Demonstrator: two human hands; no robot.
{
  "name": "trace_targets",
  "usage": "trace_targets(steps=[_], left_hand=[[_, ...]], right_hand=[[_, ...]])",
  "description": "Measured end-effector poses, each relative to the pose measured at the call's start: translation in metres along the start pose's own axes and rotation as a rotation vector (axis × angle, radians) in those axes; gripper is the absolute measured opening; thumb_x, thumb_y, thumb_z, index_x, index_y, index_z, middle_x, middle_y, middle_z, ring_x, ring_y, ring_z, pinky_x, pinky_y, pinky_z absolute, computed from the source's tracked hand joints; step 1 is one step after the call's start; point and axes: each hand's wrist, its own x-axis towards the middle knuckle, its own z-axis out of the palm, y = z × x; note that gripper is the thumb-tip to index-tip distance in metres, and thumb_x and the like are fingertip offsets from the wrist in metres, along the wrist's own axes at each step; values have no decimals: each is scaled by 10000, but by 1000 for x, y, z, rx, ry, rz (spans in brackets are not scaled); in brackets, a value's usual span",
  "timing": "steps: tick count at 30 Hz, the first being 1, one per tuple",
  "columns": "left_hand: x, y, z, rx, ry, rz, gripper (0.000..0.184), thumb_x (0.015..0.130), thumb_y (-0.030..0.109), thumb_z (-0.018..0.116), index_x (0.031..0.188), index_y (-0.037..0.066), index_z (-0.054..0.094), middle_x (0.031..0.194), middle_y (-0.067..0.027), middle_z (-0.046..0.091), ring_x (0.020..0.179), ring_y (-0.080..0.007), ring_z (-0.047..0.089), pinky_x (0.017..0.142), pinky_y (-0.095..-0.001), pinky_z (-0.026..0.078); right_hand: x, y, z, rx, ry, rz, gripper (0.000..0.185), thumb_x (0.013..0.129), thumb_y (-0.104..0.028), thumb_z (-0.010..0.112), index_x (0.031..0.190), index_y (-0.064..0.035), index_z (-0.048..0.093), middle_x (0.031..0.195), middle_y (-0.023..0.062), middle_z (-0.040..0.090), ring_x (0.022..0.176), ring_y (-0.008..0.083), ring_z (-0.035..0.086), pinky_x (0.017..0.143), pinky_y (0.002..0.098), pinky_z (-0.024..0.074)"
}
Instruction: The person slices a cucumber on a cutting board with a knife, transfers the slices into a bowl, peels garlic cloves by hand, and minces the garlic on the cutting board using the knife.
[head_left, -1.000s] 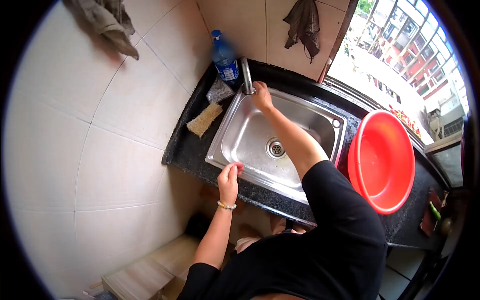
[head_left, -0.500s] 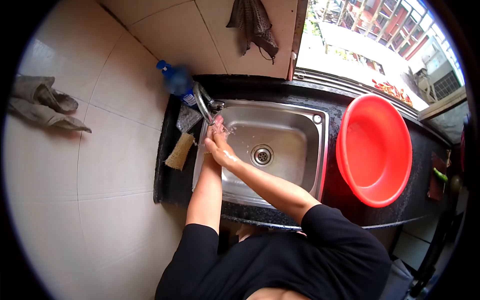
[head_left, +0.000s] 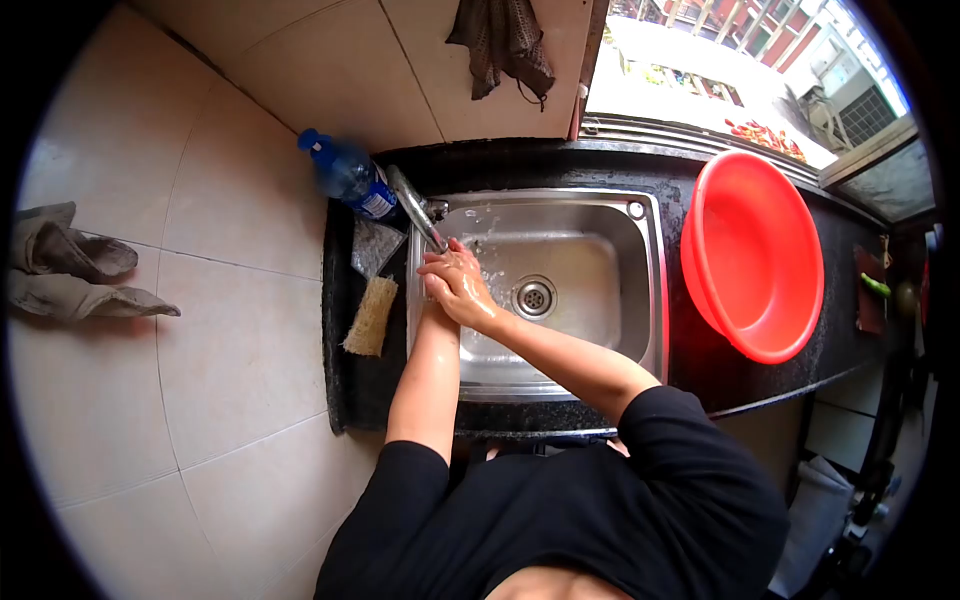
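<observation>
My hands are together, wet, under the faucet [head_left: 420, 212] at the left side of a steel sink [head_left: 655, 290]. My right hand [head_left: 466, 289] lies across the back of my left hand [head_left: 459, 255], its fingers curled over it. The left hand's fingertips point up toward the spout and are partly hidden by the right hand. Water splashes around them, and drops run on the right wrist. No object shows in either hand. The drain [head_left: 534, 297] is right of my hands.
A blue-capped bottle [head_left: 350, 180] and a loofah sponge [head_left: 371, 316] stand left of the sink. A red basin [head_left: 760, 270] is on the counter [head_left: 690, 375] at right, with a green pepper [head_left: 875, 286] beyond. Cloths [head_left: 500, 45] hang on the tiled wall.
The view has shifted slightly. My right hand has slid further over my left hand, and both sit a little farther right and lower relative to the spout. Water still splashes.
</observation>
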Motion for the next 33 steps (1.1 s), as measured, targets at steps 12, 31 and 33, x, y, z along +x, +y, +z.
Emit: trace_targets(steps=[12,31,33], left_hand=[[20,-35,25,-71,125,342,322,957,248,481,1074,-42,558,1110,-185,613,1076,-315,564,974,-427,444],[58,106,9,796,223,112,297,926,374,543,871,91,617,856,-87,676,818,-242,632,778,-420,521],[88,124,20,739,280,54,295,933,362,536,867,87,622,905,-89,679,829,-227,635,787,-418,529]], right_hand=[[3,-12,-12,-179,-119,-254,367,833,-268,584,1088,-5,613,1151,187,597,1064,389,556,1054,522,261],[17,-11,-10,1265,131,1034,205,931,-200,533,1044,-36,582,951,72,625,880,193,611,826,339,491],[17,-11,-26,1300,38,939,247,944,-203,516,1098,-23,585,1020,85,634,937,188,605,852,328,482]])
